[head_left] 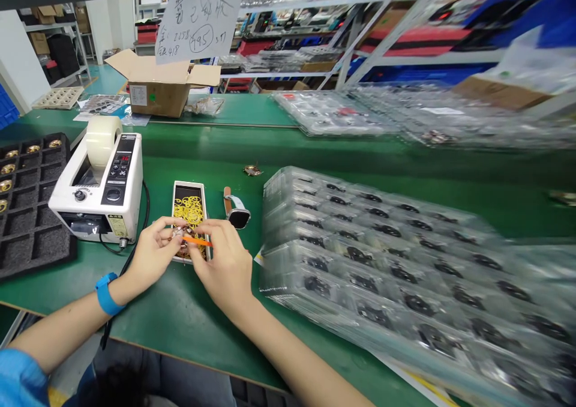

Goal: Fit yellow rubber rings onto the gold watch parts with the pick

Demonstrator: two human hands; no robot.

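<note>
My left hand [155, 250] pinches a small shiny rose-gold watch part [180, 232], seen partly behind the fingertips. Between the fingers of my right hand [227, 266] is a thin orange stick [195, 240], its tip at the watch part. Both hands are over the near end of a white open box [204, 197], where many yellow rings [189, 209] lie on a dark bottom. To the right of the box rests a smartwatch [239, 217] with a dark screen and a light and brown strap. Fine detail of the held part cannot be made out.
A white tape dispenser [96, 185] and a black foam tray [38, 215] with gold rings stand left. Stacked transparent trays [382, 257] of dark parts fill the right. Another small metal part [252, 170] lies behind the smartwatch. A cardboard box [157, 98] stands further back.
</note>
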